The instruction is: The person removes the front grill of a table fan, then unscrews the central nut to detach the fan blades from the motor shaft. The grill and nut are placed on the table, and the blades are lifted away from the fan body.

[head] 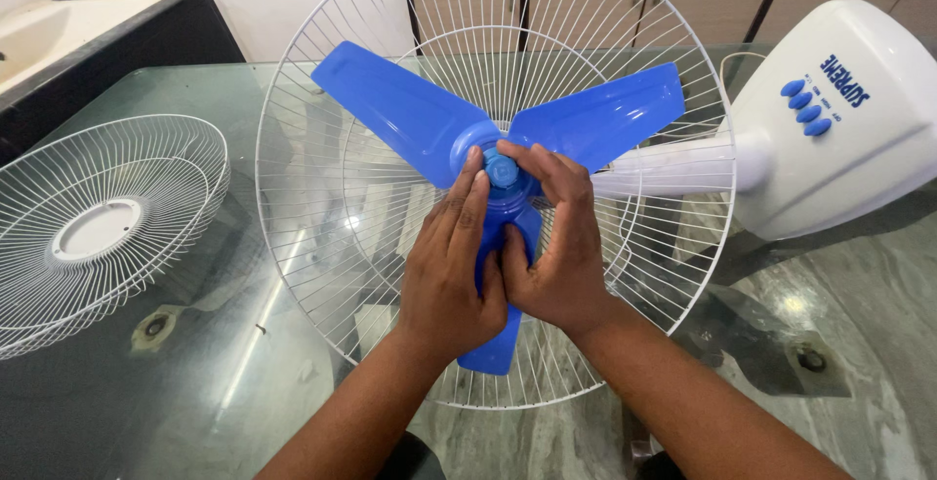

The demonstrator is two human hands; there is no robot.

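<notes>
Blue fan blades (410, 109), white wire guard (322, 246)

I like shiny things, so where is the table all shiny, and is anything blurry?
Head view: the glass table shows bright glare streaks left of the rear grille and a spot near the fan base; both hands, left hand and right hand, look sharp; edges bend slightly.
</notes>
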